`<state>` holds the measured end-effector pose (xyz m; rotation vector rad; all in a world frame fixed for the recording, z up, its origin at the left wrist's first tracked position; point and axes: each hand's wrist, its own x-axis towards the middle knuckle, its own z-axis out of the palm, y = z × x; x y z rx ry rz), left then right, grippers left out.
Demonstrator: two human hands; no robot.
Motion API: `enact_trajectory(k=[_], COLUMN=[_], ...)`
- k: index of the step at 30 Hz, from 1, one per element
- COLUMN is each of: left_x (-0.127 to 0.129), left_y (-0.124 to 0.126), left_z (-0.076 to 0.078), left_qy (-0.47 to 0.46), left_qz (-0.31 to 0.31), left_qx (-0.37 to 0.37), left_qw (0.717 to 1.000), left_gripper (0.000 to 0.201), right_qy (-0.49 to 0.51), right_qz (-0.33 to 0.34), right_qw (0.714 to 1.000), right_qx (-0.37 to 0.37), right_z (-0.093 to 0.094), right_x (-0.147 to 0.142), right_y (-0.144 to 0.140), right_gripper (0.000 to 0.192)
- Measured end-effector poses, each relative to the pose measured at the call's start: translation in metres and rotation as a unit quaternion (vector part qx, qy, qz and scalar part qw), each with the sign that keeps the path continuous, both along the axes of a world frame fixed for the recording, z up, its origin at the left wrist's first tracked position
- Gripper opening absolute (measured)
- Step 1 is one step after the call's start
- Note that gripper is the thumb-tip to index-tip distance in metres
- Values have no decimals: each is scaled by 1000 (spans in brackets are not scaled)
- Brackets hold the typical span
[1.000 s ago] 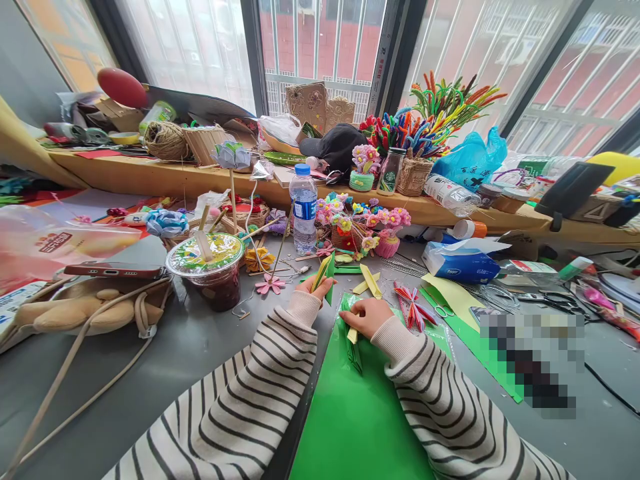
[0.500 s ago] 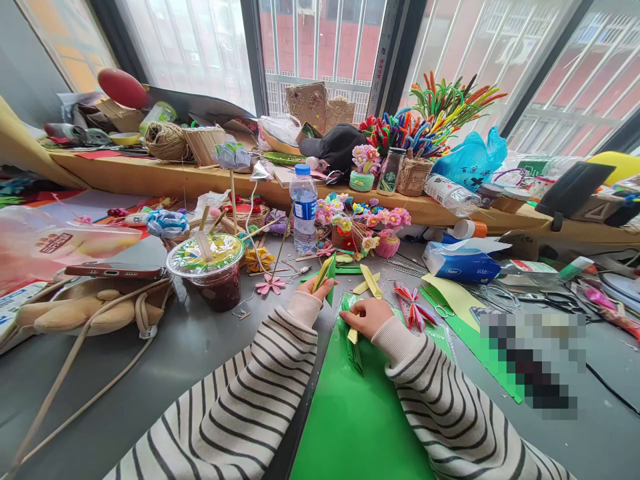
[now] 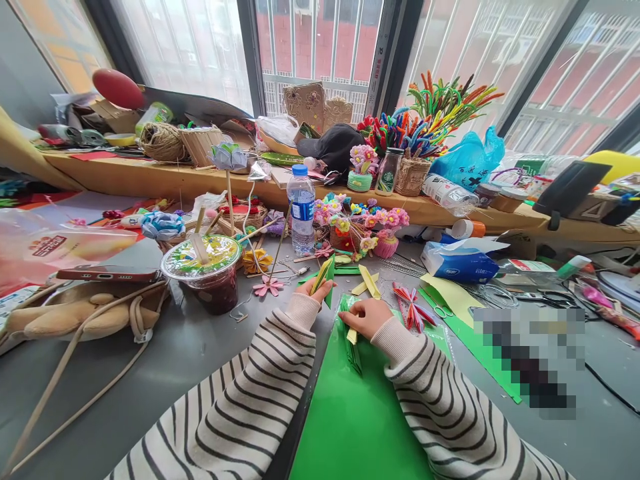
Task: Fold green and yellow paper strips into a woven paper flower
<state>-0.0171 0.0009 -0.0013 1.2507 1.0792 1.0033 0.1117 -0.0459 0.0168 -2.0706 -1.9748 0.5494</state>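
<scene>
- The left hand (image 3: 316, 288) is closed around a folded green and yellow paper piece (image 3: 324, 275). It holds the piece up, a bit above the gray table (image 3: 165, 360).
- The right hand (image 3: 365, 315) is curled shut on a small yellow paper strip (image 3: 353, 335). The hand rests on the far end of the green paper sheet (image 3: 360, 413).
- Beside the right hand lies a folded green paper fan (image 3: 351, 340), on the sheet's left edge.
- The green sheet lies at the near edge of the table, between the two striped sleeves (image 3: 240, 407).
- More yellow folded strips (image 3: 369, 283) lie just past the right hand, toward the middle of the table.
- A red and green folded paper flower (image 3: 413, 308) lies right of the right hand, near it.
- A drink cup (image 3: 205, 273) with a lid and straw stands left of the left hand, well apart. A water bottle (image 3: 302, 208) stands farther back, near the wooden shelf (image 3: 150, 177).
- To do this well, I think the yellow strip should be pinched near its end, so it does not bend.
- The left hand should keep its piece still, so the folds stay sharp.
- Keep the sleeves off the folded fan, or it may get squashed.
</scene>
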Motion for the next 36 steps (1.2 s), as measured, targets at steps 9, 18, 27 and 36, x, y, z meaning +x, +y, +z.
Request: enact_trajectory(k=[9,18,27,36], left_x=[0,0,0,-1], left_y=[0,-2,-3,-1], left_z=[-1,1,2,-2], left_qy=[0,11,8,14], left_qz=[4,2,0,-3], left_qx=[11,11,10,14], left_qw=[1000,1000,1000,1000], left_gripper=[32,33,34,39], right_qy=[-8,-14,-18,-18], right_qz=[-3,4,5,0], right_qw=[1000,1000,1000,1000], right_qx=[-2,-6,-5,-14], right_z=[1,0,0,2], right_x=[-1,0,0,-1], right_y=[-1,0,-1,-1], right_gripper=[28,30,29,29])
